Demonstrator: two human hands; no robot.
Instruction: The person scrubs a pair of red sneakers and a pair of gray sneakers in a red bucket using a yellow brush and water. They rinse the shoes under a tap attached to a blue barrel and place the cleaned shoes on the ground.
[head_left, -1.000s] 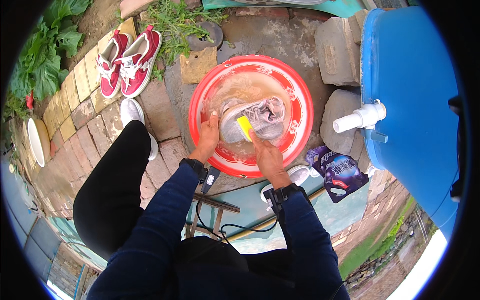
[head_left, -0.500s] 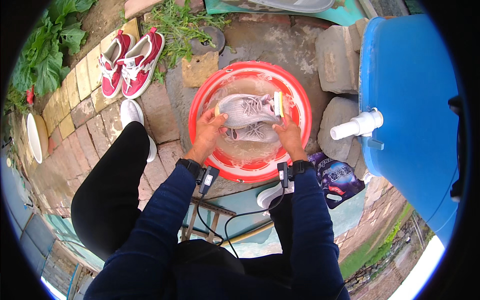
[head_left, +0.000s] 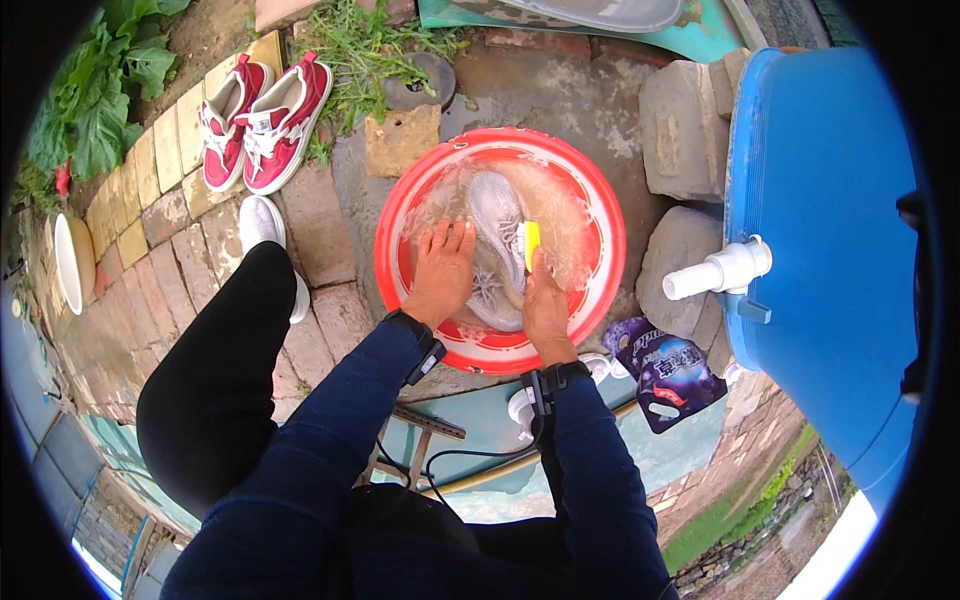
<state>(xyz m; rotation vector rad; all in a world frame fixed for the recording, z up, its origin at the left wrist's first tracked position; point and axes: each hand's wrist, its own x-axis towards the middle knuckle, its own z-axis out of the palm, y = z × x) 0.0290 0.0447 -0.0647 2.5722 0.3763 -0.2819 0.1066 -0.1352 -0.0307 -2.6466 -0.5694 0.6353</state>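
A grey knit sneaker (head_left: 493, 205) stands on its heel end in the basin, toe pointing away, its laced side turned right. A second grey sneaker (head_left: 490, 308) lies nearer, partly under water and partly hidden. My left hand (head_left: 445, 270) is open, fingers stretched flat, just left of the upper sneaker; whether it touches the shoe I cannot tell. My right hand (head_left: 546, 305) grips a yellow-backed scrub brush (head_left: 532, 242), its white bristles against the sneaker's laces. Cloudy water fills the red-and-white basin (head_left: 612, 232) around both shoes.
Red-and-white sneakers (head_left: 262, 135) stand on the bricks at far left. To the right are stone blocks (head_left: 683, 130) and a large blue tub (head_left: 830, 190) with a white spout (head_left: 715, 270). A purple pouch (head_left: 670, 375) lies near the basin's right edge.
The upper sneaker has turned from lying sideways to pointing away. My left hand has let go of it and spread flat; my right hand has brought the brush onto the laces.
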